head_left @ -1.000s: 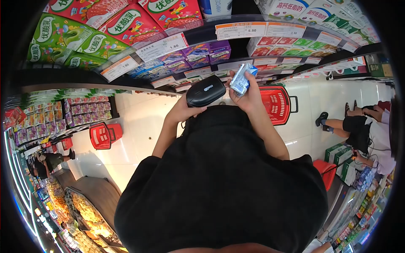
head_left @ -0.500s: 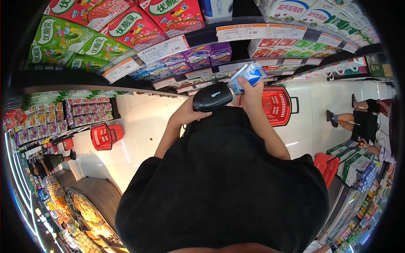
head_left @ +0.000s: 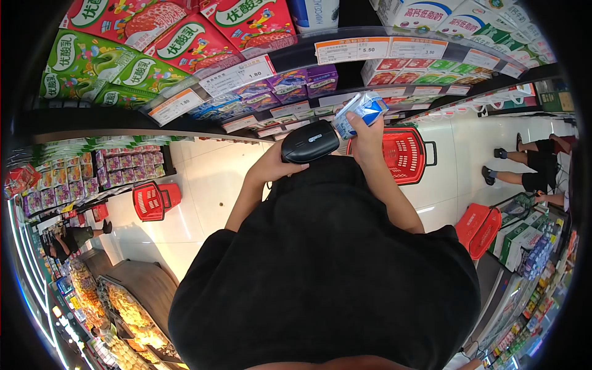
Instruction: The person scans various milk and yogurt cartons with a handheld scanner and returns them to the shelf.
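Note:
My left hand point(head_left: 271, 164) is closed round a black, rounded handheld device point(head_left: 308, 142) with a small pale logo on top. My right hand point(head_left: 369, 140) grips a small blue-and-white drink carton point(head_left: 369, 108), thumb across its side. The carton is tilted and sits just right of the device, close to it. Both are held in front of my body, near the lower shelf edge. Behind my right wrist, a red shopping basket point(head_left: 422, 145) stands on the floor, partly covered by my arm.
Shelves of boxed drinks point(head_left: 191, 40) and price tags point(head_left: 353, 49) rise in front. Another red basket point(head_left: 148, 201) is on the floor at left, and a red one point(head_left: 478, 229) at right. People's legs point(head_left: 509, 177) show at right; a wooden display point(head_left: 132, 277) stands lower left.
My hands, the device and the carton have barely moved. At the right, the nearer person's legs have shifted, and the red basket there shows more fully, a little further left.

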